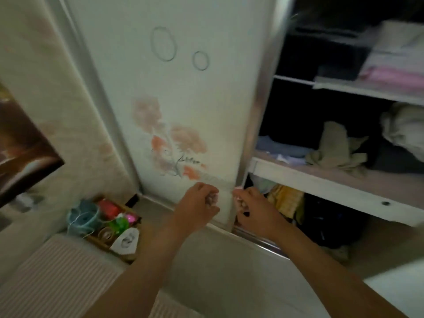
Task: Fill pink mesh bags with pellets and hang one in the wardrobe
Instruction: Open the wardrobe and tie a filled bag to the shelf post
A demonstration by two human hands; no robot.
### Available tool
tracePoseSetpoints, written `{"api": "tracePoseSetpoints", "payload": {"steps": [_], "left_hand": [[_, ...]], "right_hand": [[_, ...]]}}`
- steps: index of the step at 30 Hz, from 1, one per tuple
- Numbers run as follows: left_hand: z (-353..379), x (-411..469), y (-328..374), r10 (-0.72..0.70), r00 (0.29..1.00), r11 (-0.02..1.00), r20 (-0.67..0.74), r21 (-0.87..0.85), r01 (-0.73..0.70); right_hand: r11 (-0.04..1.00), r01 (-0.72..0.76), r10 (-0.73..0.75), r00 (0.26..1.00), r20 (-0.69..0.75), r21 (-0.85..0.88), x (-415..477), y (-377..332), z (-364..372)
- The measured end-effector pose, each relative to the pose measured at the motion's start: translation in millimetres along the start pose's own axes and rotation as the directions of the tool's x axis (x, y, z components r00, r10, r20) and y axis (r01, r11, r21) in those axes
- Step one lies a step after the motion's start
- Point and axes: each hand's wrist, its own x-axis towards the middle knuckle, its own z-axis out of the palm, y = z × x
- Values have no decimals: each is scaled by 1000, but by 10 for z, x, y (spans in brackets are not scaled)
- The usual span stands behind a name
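Down by the open wardrobe [332,187], the left hand [199,200] and right hand [250,207] each pinch, grip curled, what looks like the blurred pink mesh bag [212,199]; pulling evenly should keep the pellets inside.

Dim room, flower-painted sliding wardrobe door [183,99], open shelves [321,180] holding folded clothes [394,72], pale floor [218,271], striped rug [57,271] at left.

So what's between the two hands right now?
Head view: only the wardrobe door, its pale lower edge, between left hand and right hand; nothing visibly spans them.
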Motion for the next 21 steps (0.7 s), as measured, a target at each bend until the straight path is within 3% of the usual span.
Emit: {"api": "tracePoseSetpoints", "payload": {"steps": [6, 12, 21], "left_hand": [[695, 771, 1230, 217, 965, 975, 148, -73, -208], [1787, 1322, 2335, 357, 899, 934, 256, -122, -336], [3326, 1966, 3564, 311, 880, 950, 360, -97, -297]], "right_hand": [[978, -202, 185, 954, -235, -50, -693, 734, -1142], [927, -373, 347, 891, -292, -37, -1390, 1812, -1864], [827, -561, 527, 799, -288, -44, -1940, 3531, -2684]]}}
